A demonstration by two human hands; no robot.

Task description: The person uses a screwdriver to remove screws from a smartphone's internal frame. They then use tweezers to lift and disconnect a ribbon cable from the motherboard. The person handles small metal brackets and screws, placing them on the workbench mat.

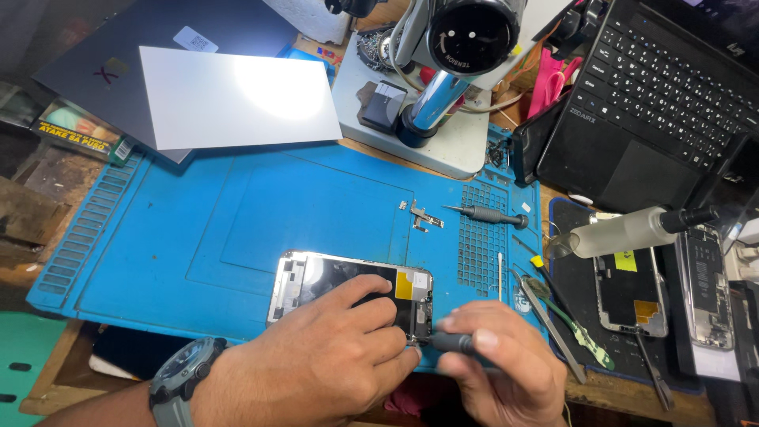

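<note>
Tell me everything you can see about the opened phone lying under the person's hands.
The opened phone lies flat on the blue work mat, near its front edge. Its back is off: a silvery metal frame rings dark, glossy insides, with a yellow patch near the right end. The left hand rests on it, fingers pressing its near side. The right hand holds a dark screwdriver whose tip meets the phone's lower right corner.

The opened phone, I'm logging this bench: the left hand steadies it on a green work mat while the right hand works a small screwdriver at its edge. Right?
Not quite: the work mat is blue, not green, as the head view shows. The left hand does steady the opened phone while the right hand works the small screwdriver at its edge.
</note>
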